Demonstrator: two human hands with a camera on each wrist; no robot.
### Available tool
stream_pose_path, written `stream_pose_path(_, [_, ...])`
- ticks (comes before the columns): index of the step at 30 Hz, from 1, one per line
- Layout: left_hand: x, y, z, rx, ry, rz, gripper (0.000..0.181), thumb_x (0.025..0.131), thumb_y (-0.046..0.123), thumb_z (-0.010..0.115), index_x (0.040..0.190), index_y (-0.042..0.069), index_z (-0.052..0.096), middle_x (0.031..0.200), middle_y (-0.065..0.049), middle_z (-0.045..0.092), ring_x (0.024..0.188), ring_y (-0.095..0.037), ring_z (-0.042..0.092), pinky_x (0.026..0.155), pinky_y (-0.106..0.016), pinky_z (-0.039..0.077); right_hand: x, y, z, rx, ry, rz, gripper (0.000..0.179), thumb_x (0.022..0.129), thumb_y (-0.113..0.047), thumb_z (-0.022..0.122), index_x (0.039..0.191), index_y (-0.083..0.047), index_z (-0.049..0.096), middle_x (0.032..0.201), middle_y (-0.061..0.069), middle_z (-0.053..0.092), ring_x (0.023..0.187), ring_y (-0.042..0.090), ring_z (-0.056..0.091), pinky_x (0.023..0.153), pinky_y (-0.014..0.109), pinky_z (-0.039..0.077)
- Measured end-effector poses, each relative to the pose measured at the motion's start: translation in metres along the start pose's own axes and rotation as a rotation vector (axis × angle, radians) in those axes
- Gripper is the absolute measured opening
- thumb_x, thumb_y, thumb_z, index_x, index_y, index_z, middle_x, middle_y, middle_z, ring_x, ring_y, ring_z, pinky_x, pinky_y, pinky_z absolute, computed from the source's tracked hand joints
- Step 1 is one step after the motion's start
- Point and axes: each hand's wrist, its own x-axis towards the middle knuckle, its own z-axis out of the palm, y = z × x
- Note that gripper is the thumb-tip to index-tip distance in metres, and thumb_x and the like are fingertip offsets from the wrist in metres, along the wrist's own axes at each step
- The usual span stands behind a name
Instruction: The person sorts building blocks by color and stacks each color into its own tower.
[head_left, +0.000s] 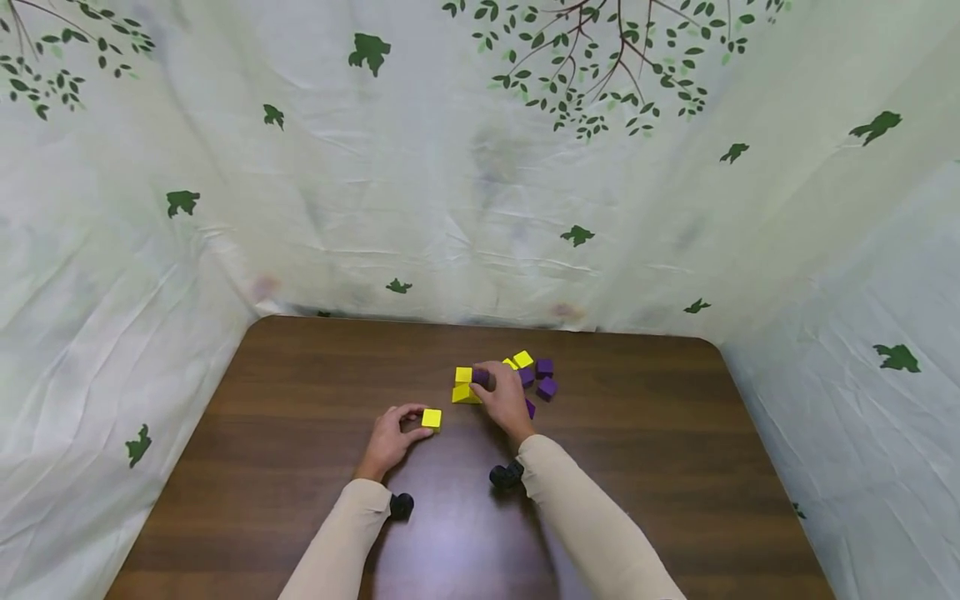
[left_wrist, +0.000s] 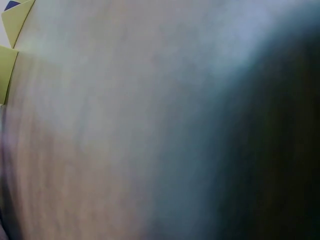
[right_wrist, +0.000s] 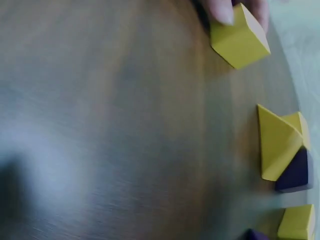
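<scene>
My left hand (head_left: 388, 437) pinches a yellow cube (head_left: 431, 419) between thumb and fingers, low over the table. The right wrist view shows that same cube (right_wrist: 240, 40) with fingertips at its top edge. Ahead and to the right, my right hand (head_left: 504, 402) has its thumb and fingers around a purple block (head_left: 481, 378). The purple block is right beside a yellow block (head_left: 463, 375) and a yellow triangular block (head_left: 465, 394). In the right wrist view the triangular block (right_wrist: 277, 142) leans its slope toward a purple block (right_wrist: 294, 172); my right fingers are out of that view.
Beyond my right hand lie loose yellow blocks (head_left: 522, 359) and several purple blocks (head_left: 547, 388), partly hidden by the hand. The brown table (head_left: 300, 517) ends at a leaf-printed curtain (head_left: 420, 208). The left wrist view is mostly blurred, with yellow blocks (left_wrist: 6, 75) at its left edge.
</scene>
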Motion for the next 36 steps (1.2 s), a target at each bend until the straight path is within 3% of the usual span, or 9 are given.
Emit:
stream_pose_path(5, [-0.001, 0.000, 0.002, -0.002, 0.001, -0.016, 0.037, 0.074, 0.011, 0.083, 0.108, 0.007, 0.071, 0.097, -0.006, 0.067, 0.095, -0.024, 0.057, 0.085, -0.041, 0.044, 0.017, 0.001, 0.003, -0.088, -0.138, 0.065, 0.039, 0.086, -0.021, 0.074, 0.122, -0.007, 0.065, 0.120, 0.010, 0.064, 0.114, 0.028, 0.054, 0.101, 0.044, 0.041])
stream_pose_path(8, [-0.001, 0.000, 0.003, -0.004, -0.001, -0.019, 0.037, 0.073, 0.012, 0.084, 0.108, 0.008, 0.071, 0.097, -0.005, 0.066, 0.095, -0.024, 0.057, 0.085, -0.041, 0.044, 0.021, 0.003, 0.008, -0.139, -0.178, 0.080, 0.042, 0.085, -0.024, 0.075, 0.122, -0.007, 0.064, 0.120, 0.009, 0.064, 0.114, 0.028, 0.054, 0.102, 0.044, 0.039])
stream_pose_path(14, [-0.003, 0.000, 0.004, 0.017, 0.006, 0.014, 0.037, 0.072, 0.014, 0.085, 0.106, 0.010, 0.071, 0.094, -0.003, 0.065, 0.090, -0.022, 0.055, 0.081, -0.039, 0.042, 0.023, 0.003, 0.017, -0.234, -0.161, 0.086, 0.043, 0.082, -0.026, 0.077, 0.118, -0.007, 0.067, 0.115, 0.009, 0.066, 0.112, 0.029, 0.055, 0.102, 0.045, 0.036])
stream_pose_path(21, [-0.006, 0.002, 0.003, 0.013, 0.000, 0.012, 0.037, 0.072, 0.013, 0.084, 0.107, 0.009, 0.071, 0.094, -0.003, 0.065, 0.089, -0.020, 0.055, 0.081, -0.038, 0.044, 0.026, 0.002, 0.024, -0.301, -0.213, 0.138, 0.042, 0.082, -0.024, 0.074, 0.119, -0.005, 0.066, 0.115, 0.010, 0.065, 0.108, 0.030, 0.056, 0.099, 0.045, 0.035])
stream_pose_path(36, [-0.008, -0.002, -0.001, 0.012, 0.034, 0.029, 0.037, 0.071, 0.013, 0.085, 0.105, 0.008, 0.071, 0.092, -0.002, 0.065, 0.088, -0.021, 0.056, 0.080, -0.038, 0.045, 0.028, -0.002, 0.028, -0.232, -0.206, 0.092, 0.038, 0.085, -0.017, 0.074, 0.120, -0.005, 0.066, 0.116, 0.010, 0.066, 0.111, 0.030, 0.057, 0.100, 0.046, 0.034])
